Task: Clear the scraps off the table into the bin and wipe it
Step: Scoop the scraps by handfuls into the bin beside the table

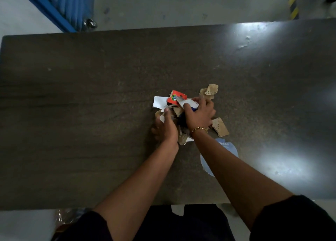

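On the table [72,99], left hand [164,127] and right hand [199,114] reach forward, fingers clenched around the scraps [177,102].

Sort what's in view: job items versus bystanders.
Job: scrap pile, red scrap, cardboard piece, pale blue paper, table, left hand, right hand.
Bystanders: blue rack, striped post.
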